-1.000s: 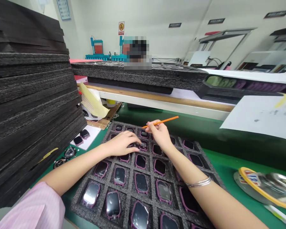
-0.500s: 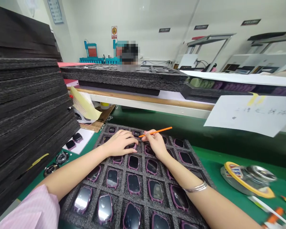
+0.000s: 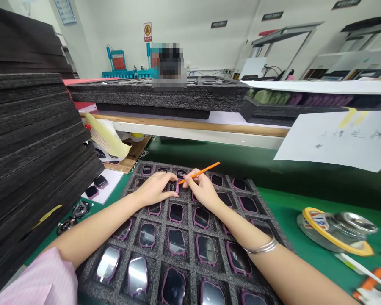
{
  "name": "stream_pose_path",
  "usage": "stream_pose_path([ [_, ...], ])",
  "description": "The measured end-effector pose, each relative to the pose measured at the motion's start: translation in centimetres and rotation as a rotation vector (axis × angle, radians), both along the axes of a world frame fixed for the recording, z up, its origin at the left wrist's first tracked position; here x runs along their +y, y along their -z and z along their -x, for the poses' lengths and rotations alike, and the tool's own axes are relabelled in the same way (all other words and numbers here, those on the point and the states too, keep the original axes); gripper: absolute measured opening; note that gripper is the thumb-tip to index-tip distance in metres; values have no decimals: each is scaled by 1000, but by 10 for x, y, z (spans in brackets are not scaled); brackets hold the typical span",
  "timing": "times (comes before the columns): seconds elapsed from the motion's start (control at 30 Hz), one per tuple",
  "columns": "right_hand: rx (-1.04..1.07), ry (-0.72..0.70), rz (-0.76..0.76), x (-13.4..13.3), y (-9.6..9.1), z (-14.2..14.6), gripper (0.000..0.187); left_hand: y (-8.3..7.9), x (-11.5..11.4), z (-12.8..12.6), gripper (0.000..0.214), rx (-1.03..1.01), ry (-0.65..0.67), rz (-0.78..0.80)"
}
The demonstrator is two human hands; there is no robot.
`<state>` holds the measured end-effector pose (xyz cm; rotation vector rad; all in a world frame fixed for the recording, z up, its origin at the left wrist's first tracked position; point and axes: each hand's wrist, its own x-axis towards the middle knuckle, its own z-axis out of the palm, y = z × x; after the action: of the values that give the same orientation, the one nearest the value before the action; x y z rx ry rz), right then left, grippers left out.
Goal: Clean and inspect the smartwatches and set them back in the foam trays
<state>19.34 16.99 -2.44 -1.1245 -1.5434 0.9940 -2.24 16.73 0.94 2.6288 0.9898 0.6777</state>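
A black foam tray (image 3: 190, 258) lies before me, with purple-framed smartwatch bodies in rows of square pockets. Near its far side, my left hand (image 3: 157, 186) grips one smartwatch (image 3: 174, 187) between thumb and fingers, its lit screen partly covered. My right hand (image 3: 201, 189) pinches a thin orange stick (image 3: 205, 170), with its lower tip at the right edge of that watch. Several watches in the far row, such as the one at the left corner (image 3: 147, 170), show lit screens. Those nearer me have dark, reflective faces.
Stacked black foam sheets (image 3: 28, 169) rise at the left. Two loose watches lie on white paper (image 3: 109, 186), with round watches (image 3: 66, 225) beside it. A glass bottle with a metal top (image 3: 333, 231) stands right. A shelf (image 3: 184, 129) holding foam trays crosses behind; a person sits beyond.
My left hand has lifted a watch and tilted it up toward the stick. My right hand has shifted slightly left, bringing the stick's tip to the watch's edge. The camera view has tilted slightly down.
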Motion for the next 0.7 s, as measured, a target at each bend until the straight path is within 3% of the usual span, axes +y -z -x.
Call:
stream_pose_path([
  [0.13,-27,4,-18,-2,-2,-1,25,-5,8,0,43,-1,21,30],
  [0.3,-31,21,-14,-2,-2,0,24,-16,35,-14,16,67,35,14],
  [0.5,87,148,31,8,4,-5,30,-11,61,-46,21,246,15,-24],
  [0.7,150,209,66,11,-1,-7,31,-16,58,-34,30,271,-11,-93],
])
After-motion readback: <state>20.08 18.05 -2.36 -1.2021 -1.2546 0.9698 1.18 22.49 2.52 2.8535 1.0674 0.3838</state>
